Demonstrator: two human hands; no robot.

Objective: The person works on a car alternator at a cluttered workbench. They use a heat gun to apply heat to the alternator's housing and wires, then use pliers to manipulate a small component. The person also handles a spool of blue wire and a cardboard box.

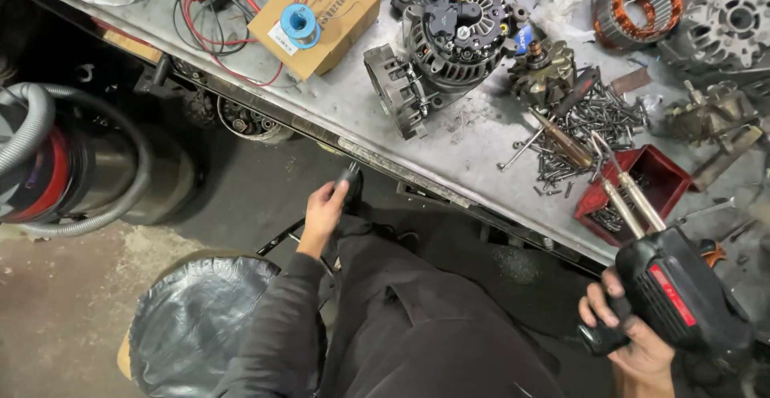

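Right hand (634,342) was closed around the grip of a black soldering gun (682,294) with a red stripe, its twin metal tips (630,197) reaching out over the red tray (670,175) of screws that sat on the grey workbench (345,101) near its front edge. Left hand (323,212) was below the bench edge, fingers curled around a small dark object (350,180); what it was could not be told. Below and left of that hand stood a stool wrapped in black plastic (196,318). On the bench just beyond the red tray lay a loose pile of screws and bolts (589,125). Left of the pile stood a black alternator (457,33), with a grey housing part (397,89) just beside it on its near side. Further left of the alternator was a cardboard box (317,17) with a spool of solder wire (299,23) resting on top. Right of the alternator, at the bench's far edge, lay a copper-wound stator (639,5).
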